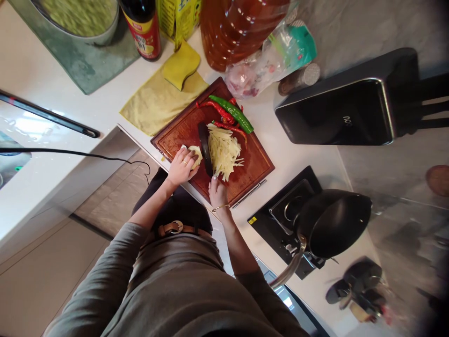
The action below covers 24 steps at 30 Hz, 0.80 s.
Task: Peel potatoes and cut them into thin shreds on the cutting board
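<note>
A reddish-brown cutting board (pixel 257 161) lies at a slant on the white counter. My left hand (pixel 183 164) has its fingers curled over a pale yellow potato piece (pixel 197 156), pressing it to the board. In my right hand (pixel 218 193) is the handle of a kitchen knife (pixel 205 147) with a broad dark blade, which stands on edge beside the potato. Across the blade from the potato lies a heap of potato shreds (pixel 224 152). Behind the heap rest a green chili pepper (pixel 233 114) and several red chili peppers (pixel 220 111).
Yellow cloths (pixel 154 105) touch the board's far left edge. Beyond stand a sauce bottle (pixel 143 32), a big oil jug (pixel 238 28) and a plastic bag (pixel 266 65). A black knife block (pixel 336 112) is at right; nearer, a wok (pixel 336 224) sits on the stove (pixel 280 206).
</note>
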Each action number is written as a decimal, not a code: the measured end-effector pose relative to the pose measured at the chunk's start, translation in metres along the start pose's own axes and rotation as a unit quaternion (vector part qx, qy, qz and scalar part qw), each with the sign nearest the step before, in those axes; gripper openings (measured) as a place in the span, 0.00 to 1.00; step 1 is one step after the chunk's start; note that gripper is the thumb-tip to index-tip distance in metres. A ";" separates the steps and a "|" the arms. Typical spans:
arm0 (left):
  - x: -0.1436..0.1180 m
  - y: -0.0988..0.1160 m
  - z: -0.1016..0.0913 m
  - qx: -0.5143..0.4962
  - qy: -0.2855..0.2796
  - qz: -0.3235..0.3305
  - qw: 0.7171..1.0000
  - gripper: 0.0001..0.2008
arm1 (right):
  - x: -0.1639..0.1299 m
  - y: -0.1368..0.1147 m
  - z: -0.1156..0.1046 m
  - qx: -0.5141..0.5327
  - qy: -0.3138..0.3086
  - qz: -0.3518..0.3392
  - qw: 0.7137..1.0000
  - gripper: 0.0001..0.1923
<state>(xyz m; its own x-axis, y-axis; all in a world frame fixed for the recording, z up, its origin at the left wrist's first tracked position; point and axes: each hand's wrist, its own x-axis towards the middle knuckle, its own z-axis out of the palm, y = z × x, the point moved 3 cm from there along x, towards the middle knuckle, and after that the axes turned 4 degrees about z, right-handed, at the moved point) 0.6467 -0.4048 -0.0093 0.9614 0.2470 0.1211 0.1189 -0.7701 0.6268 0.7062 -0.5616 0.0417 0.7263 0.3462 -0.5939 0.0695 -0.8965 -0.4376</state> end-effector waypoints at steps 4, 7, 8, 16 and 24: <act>-0.001 -0.001 0.000 0.004 0.015 0.019 1.000 0.18 | -0.007 0.002 -0.011 0.039 -0.004 -0.010 0.999 0.38; -0.002 -0.001 0.002 0.020 0.019 0.025 0.999 0.18 | -0.014 0.001 -0.016 0.018 -0.003 -0.028 0.999 0.38; -0.002 -0.001 0.003 0.023 0.020 0.025 0.999 0.18 | -0.016 0.000 -0.017 0.007 0.000 -0.033 0.999 0.39; -0.002 -0.001 0.002 0.015 0.031 0.033 0.999 0.17 | -0.012 -0.001 -0.008 -0.052 0.010 -0.028 0.998 0.39; -0.003 -0.002 0.003 0.015 0.041 0.043 0.998 0.19 | -0.002 0.003 0.005 0.049 0.003 0.002 0.999 0.35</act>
<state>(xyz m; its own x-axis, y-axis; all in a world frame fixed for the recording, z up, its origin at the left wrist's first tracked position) 0.6441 -0.4060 -0.0130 0.9453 0.2256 0.2358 0.0457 -0.8069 0.5890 0.7017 -0.5632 0.0387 0.7301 0.3412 -0.5920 -0.0006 -0.8661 -0.4999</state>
